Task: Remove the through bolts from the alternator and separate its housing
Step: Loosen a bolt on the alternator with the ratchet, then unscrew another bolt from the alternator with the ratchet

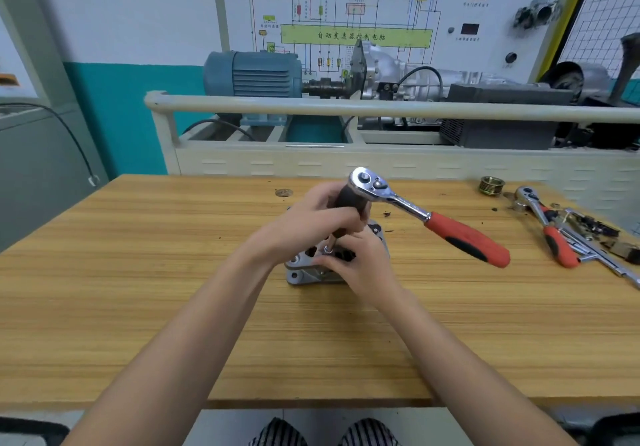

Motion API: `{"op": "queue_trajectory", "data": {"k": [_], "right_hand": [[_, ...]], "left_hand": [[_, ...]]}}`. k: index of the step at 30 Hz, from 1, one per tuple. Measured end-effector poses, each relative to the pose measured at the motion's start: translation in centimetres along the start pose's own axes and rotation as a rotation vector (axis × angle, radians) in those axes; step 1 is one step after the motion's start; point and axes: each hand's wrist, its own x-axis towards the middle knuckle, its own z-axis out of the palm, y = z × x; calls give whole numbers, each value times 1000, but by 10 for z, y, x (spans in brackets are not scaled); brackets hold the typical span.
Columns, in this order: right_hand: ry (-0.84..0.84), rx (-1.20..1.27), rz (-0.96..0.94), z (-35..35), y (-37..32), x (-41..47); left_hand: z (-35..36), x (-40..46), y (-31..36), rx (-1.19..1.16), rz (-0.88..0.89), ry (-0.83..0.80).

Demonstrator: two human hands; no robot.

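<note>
The silver alternator (304, 272) sits on the wooden table (138, 289), mostly hidden under my hands. My left hand (311, 223) is wrapped around a dark grip below the chrome head of a ratchet wrench (429, 218), whose red handle sticks out to the right. A thin shaft runs down from that grip to a bolt head (327, 249) on the housing. My right hand (360, 265) rests on the alternator's right side, fingers pinched at the shaft's lower end.
At the table's far right lie a second red-handled ratchet (550, 229), a brass pulley (491, 186) and several loose metal parts (595, 234). A cream rail (346, 107) and a training rig with a blue motor (252, 74) stand behind the table.
</note>
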Motion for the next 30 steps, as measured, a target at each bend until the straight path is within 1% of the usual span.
{"op": "queue_trajectory", "data": {"k": [3,6,12,14,16,18,20,22,25,30], "right_hand": [[-46,-11,-26,-1,2,-1],[-87,21,-6,-2,1,-1],[-122,87,-18,-6,0,3],[-141,155,13,-11,-5,7],[-125,226,-20,-17,-13,16],[-151,258,-16,-26,-20,26],[-209,267,51,-29,-25,32],[-230,271,95,-29,-27,31],[-203,309,81,-28,-30,30],[-165,422,86,-28,-37,34]], "left_hand": [[-5,-5,-1,8,4,-61],[-8,-9,-2,48,22,-68],[-11,-8,1,154,90,113],[-10,-9,3,133,128,200],[-12,-7,10,100,182,309],[-18,-1,19,81,206,370],[-21,1,24,46,187,403],[-20,0,25,47,174,423],[-18,-5,29,76,218,433],[-22,-7,42,38,290,441]]}}
